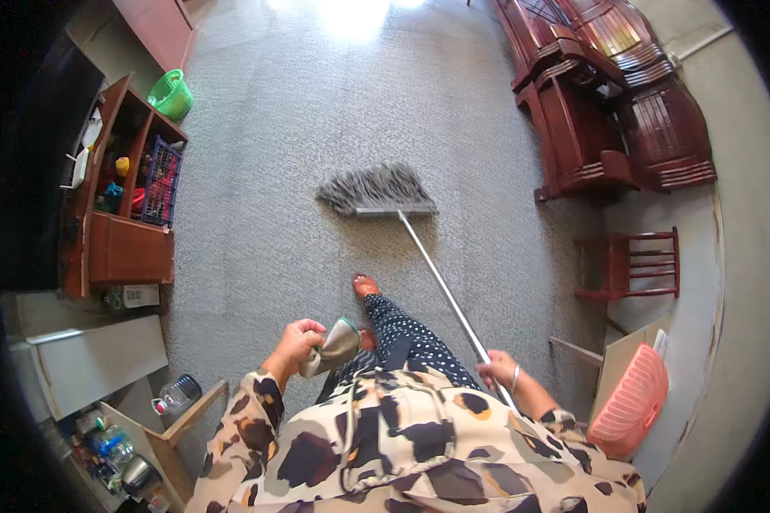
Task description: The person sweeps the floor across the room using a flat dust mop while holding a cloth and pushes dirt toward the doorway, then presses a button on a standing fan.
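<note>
My right hand grips the metal handle of a flat mop near its upper end. The mop's grey shaggy head lies on the speckled grey floor ahead of my feet. In my left hand is a folded beige cloth with a green edge, held off the floor in front of my left hip. One sandalled or bare foot is forward, below the mop head; the other foot is partly hidden by the cloth.
On the left stand a wooden TV cabinet, a green plastic basket and a large plastic bottle. Dark red wooden seating, a small wooden chair and a pink plastic basin line the right wall.
</note>
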Tool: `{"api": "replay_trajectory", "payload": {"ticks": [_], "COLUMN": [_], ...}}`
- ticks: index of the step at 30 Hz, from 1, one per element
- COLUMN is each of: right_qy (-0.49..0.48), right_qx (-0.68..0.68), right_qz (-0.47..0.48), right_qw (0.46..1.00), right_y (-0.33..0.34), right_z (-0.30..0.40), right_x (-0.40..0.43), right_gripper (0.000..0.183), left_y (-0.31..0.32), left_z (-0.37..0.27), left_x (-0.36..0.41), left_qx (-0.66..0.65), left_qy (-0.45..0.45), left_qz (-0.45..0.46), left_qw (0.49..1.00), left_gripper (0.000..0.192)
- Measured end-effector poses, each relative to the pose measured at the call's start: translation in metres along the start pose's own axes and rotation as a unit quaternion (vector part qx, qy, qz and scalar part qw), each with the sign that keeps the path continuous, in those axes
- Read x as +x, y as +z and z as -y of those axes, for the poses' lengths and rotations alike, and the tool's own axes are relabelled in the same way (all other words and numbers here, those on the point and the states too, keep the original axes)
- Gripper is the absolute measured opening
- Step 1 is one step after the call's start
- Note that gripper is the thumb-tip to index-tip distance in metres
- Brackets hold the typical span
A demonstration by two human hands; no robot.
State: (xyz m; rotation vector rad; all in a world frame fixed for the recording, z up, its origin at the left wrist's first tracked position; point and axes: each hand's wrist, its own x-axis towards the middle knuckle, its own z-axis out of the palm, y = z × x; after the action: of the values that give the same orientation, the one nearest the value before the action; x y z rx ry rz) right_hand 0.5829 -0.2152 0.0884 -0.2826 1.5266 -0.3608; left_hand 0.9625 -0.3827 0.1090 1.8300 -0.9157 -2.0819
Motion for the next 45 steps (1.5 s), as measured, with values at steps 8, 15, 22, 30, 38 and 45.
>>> {"api": "replay_trajectory", "payload": {"ticks": [8, 15, 22, 30, 38, 45], "right_qy": [0.000, -0.011, -0.073, -0.166, -0.171, -0.100], "right_qx": [-0.022, -0.089, -0.144, -0.206, 0.083, 0.154], "right_qz": [-0.063, -0.079, -0.043, -0.016, -0.062, -0.039], "right_qw": [0.998, 0.993, 0.986, 0.964, 0.980, 0.982], "right_y": [0.042, 0.024, -0.024, -0.006, 0.122, 0.172], "right_z": [-0.044, -0.036, 0.080, 0.318, 0.305, 0.182], "right_x": [-0.027, -0.001, 0.054, 0.187, 0.197, 0.138], "right_gripper": [0.012, 0.014, 0.010, 0.018, 0.012, 0.014], "left_y": [-0.047, -0.077, -0.046, 0.089, 0.110, 0.117], "left_z": [0.014, 0.053, 0.033, -0.089, -0.120, -0.077], "left_x": [0.020, 0.005, -0.050, -0.040, -0.025, -0.053], "left_qx": [0.093, 0.114, 0.123, -0.016, -0.310, 0.194], "left_qy": [-0.047, -0.045, 0.020, 0.103, -0.046, -0.016], "left_qz": [0.019, -0.029, -0.133, 0.004, 0.100, 0.088], "left_qw": [0.994, 0.992, 0.983, 0.995, 0.944, 0.977], "left_gripper": [0.020, 0.019, 0.018, 0.020, 0.052, 0.037]}}
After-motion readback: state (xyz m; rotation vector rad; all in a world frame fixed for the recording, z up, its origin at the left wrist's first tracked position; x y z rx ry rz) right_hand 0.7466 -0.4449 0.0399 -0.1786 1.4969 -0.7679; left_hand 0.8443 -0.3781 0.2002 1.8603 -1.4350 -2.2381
